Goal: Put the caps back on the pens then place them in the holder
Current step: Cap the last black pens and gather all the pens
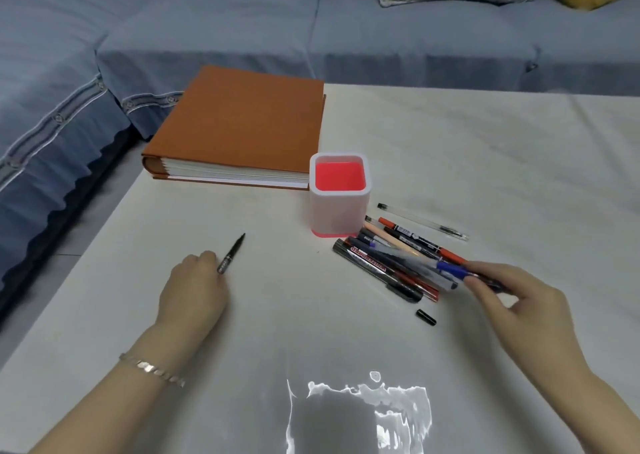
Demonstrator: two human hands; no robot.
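1. Several pens (398,256) lie in a loose heap on the surface (311,332), just right of the holder (337,211). The far ends of some reach its base. Heaped there, they sit within easy reach of the right hand (509,297).
2. One black pen (232,253) lies apart on the left, its fine tip bare and pointing away. The left hand (194,287) grasps its near end, fingers curled round the barrel, probably to have it ready for capping.
3. A short black cap (426,317) lies alone just in front of the heap, near the right hand and well apart from the black pen. It may belong to that pen, though I cannot be sure.
4. The right hand pinches the near end of a blue pen (453,269) at the heap's right edge, thumb and fingers closed on it. Whether it grasps the barrel or only a cap is unclear.
5. A clear pen (422,221) lies by itself beyond the heap, to the right of the holder.
6. The holder stands upright with its pink inside showing and no pen in it yet, so I judge the task barely begun.
7. A brown book (242,121) lies flat just beside the holder's far left, and a blue sofa (381,38) runs behind the surface.
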